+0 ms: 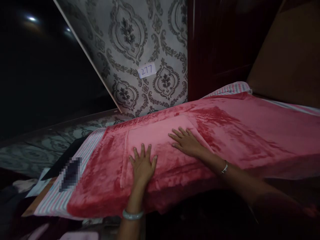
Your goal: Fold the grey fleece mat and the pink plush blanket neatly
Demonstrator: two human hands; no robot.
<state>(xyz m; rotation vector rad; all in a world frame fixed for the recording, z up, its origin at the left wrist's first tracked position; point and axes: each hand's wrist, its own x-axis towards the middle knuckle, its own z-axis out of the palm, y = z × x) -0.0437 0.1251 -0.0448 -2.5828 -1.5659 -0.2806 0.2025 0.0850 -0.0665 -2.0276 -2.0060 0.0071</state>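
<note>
A folded pink plush cloth (pixel 152 131) lies flat on a larger pink plush blanket (pixel 100 180). My left hand (pixel 143 166) rests palm down on the cloth's near left part, fingers spread. Farther back and to the right, my right hand (pixel 186 142) is also flat on the cloth, its fingers apart. Neither hand grips anything. The cloth and blanket are so alike in colour that the cloth's near edge is hard to make out.
A striped sheet (pixel 53 198) shows under the blanket at the left, with a pixelated dark object (pixel 70 175) on it. Behind stands a patterned wall (pixel 155 40) with a paper label (pixel 147 70) reading 277. A dark screen-like panel (pixel 45 73) leans at the left; a brown board (pixel 287 56) stands right.
</note>
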